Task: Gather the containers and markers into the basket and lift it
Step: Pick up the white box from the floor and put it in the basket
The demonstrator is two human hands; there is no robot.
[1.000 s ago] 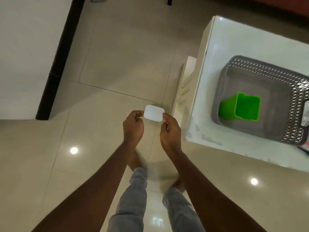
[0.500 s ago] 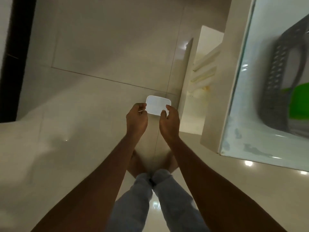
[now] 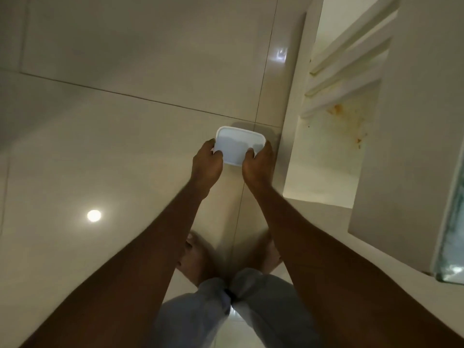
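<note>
A small white rectangular container [image 3: 237, 143] with rounded corners is low over the tiled floor, its flat white face toward me. My left hand [image 3: 206, 164] grips its left edge and my right hand [image 3: 257, 164] grips its right edge, fingers curled over the near rim. Both arms stretch straight down in front of my legs. The basket and the markers are out of view.
The white table's side panel [image 3: 406, 121] and its lower slats [image 3: 351, 71] rise on the right, with orange stains on the inner wall. The glass tabletop edge [image 3: 452, 234] shows at far right. My bare feet [image 3: 198, 257] stand on the glossy beige floor tiles [image 3: 100, 121].
The view has dropped much closer to the floor and swung left, so the grey basket and green container left the frame. Both hands went down with the white container, still holding it.
</note>
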